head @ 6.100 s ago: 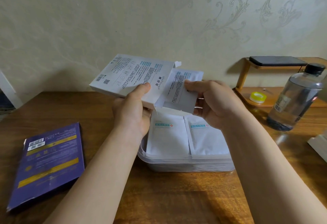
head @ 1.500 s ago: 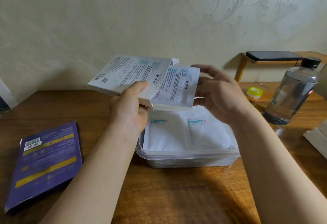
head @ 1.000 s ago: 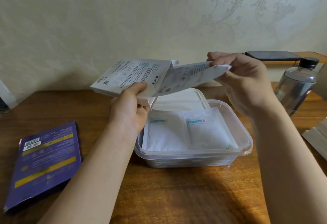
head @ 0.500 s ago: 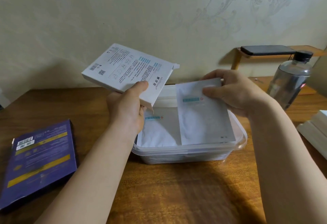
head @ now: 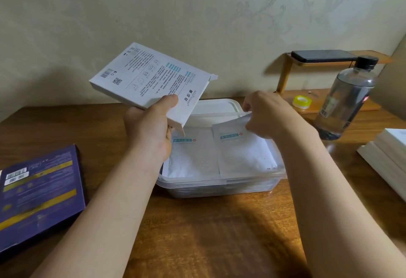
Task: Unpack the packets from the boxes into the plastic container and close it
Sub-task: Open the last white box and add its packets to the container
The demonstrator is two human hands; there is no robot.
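I'd call this partway. My right hand point(head: 270, 115) pinches the top edge of a white packet point(head: 243, 152) with curled fingers, laying it on the right-hand stack inside the plastic container point(head: 219, 186). My left hand point(head: 151, 130) grips the white box point(head: 151, 80) tilted above the tub's left end, and I can't tell if it's empty. The purple box point(head: 39, 194) lies flat on the table and looks untouched, and the lid point(head: 217, 107) sits behind the tub, not on yet.

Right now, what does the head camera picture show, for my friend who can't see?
The right hand pinches a white packet in a clear plastic container, while the left hand holds an open white box above it. A purple box and a water bottle sit on the table.
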